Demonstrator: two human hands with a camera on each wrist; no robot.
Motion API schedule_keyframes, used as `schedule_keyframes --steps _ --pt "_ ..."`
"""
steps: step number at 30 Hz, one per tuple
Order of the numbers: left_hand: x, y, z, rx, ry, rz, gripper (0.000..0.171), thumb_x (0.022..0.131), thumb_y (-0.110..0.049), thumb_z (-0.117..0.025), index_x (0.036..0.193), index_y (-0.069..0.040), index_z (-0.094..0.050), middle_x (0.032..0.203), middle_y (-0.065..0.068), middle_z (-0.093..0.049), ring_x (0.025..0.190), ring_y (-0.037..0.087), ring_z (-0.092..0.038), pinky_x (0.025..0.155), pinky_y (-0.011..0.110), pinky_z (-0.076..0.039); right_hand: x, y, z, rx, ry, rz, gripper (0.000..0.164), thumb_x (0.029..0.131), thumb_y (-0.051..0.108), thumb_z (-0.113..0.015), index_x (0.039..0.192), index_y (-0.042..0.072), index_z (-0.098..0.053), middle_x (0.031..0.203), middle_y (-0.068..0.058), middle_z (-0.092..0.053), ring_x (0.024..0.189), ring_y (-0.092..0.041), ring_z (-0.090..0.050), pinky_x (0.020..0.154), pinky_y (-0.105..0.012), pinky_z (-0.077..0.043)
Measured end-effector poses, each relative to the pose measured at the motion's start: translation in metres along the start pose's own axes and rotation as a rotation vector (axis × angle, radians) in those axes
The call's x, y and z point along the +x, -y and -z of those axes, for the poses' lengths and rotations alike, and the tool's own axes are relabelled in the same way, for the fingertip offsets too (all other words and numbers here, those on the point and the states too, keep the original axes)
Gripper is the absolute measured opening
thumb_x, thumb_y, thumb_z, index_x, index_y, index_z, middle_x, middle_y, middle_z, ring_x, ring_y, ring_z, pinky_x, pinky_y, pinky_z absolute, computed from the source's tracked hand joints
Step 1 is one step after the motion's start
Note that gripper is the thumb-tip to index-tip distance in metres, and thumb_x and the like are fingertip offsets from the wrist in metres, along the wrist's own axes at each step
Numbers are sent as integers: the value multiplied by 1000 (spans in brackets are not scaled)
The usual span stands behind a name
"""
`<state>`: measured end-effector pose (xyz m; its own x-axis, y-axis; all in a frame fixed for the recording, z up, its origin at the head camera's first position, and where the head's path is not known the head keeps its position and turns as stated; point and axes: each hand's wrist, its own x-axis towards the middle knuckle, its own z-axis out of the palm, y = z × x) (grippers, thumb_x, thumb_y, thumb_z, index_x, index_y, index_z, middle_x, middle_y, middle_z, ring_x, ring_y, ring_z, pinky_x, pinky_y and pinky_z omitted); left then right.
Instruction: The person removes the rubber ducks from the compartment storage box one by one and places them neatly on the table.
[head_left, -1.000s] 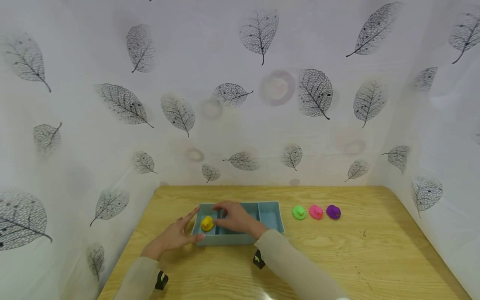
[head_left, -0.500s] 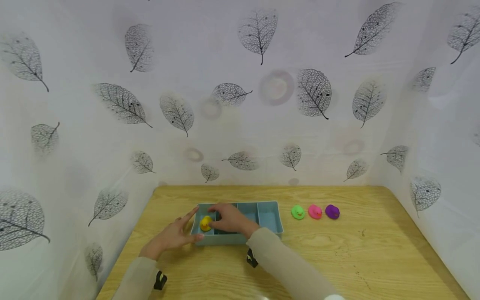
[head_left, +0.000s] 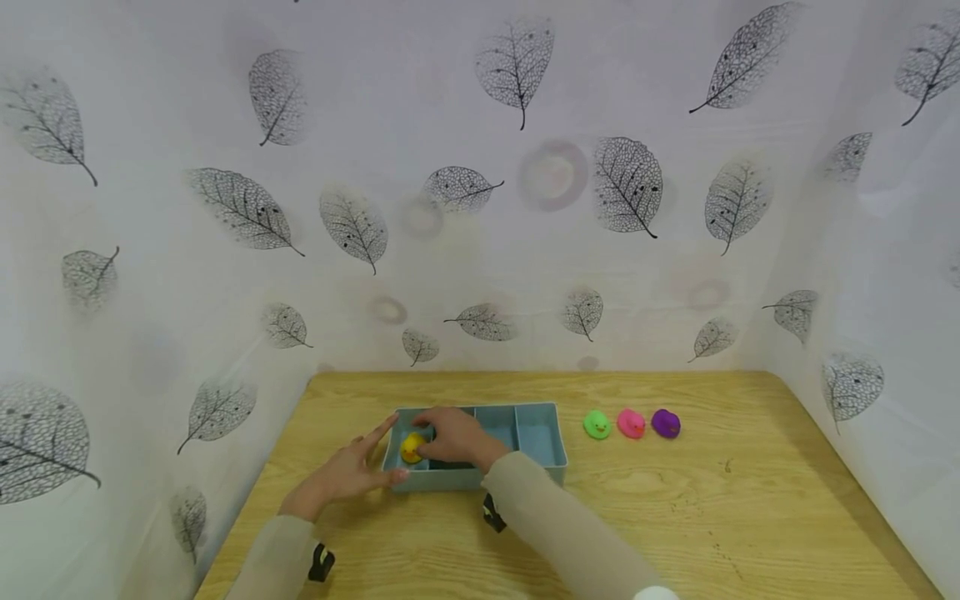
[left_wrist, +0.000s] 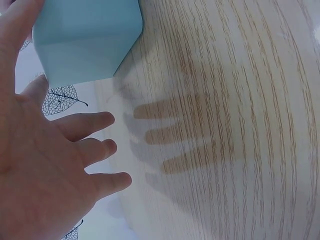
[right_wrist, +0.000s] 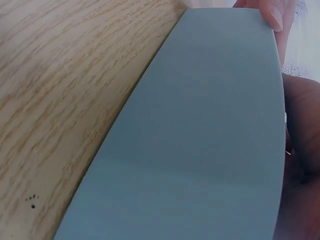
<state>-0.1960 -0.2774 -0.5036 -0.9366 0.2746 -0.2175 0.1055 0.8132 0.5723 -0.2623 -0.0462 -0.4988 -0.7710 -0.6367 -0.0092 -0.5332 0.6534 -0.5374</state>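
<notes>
A small yellow toy duck (head_left: 412,447) sits in the leftmost compartment of a pale blue divided box (head_left: 540,437). My right hand (head_left: 453,435) reaches over the box, its thumb at the duck's right side and its index finger just behind it. My left hand (head_left: 343,475) holds the box's left end between a thumb at the front rim and an index finger at the back corner. In the left wrist view, the other fingers (left_wrist: 92,126) of that hand stretch out beside the box wall. The right wrist view shows mostly the box's front wall (right_wrist: 200,115).
To the right of the box, a green duck (head_left: 597,425), a pink duck (head_left: 632,423) and a purple duck (head_left: 666,423) stand in a row on the wooden table (head_left: 637,517). A leaf-printed curtain (head_left: 465,250) closes off the back and both sides.
My right hand has moved left and come closer around the yellow duck. The left hand, the box and the other ducks stay in place.
</notes>
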Motion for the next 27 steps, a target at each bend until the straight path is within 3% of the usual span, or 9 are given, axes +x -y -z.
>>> schedule_keyframes --steps 10,21,27 --pt "1 4 0 -8 -7 -15 101 94 -60 -73 171 -34 -13 160 41 -36 135 66 -49 105 79 -44 7 5 -6 -59 27 -76 54 90 35 -83 140 21 -69 139 3 -71 127 -18 -67 107 -38 -56" --pt "0 2 1 -25 7 -8 100 94 -61 -71 171 -36 -12 162 38 -35 141 67 -40 107 80 -41 16 9 -9 -103 76 -108 57 88 36 -84 141 21 -68 138 4 -71 121 -16 -67 103 -36 -57" --pt "0 -1 2 -27 5 -5 100 94 -62 -71 171 -34 -13 164 37 -34 143 68 -37 107 81 -39 19 11 -8 -144 93 -117 56 88 37 -84 139 20 -70 131 5 -73 110 -12 -68 97 -32 -58"
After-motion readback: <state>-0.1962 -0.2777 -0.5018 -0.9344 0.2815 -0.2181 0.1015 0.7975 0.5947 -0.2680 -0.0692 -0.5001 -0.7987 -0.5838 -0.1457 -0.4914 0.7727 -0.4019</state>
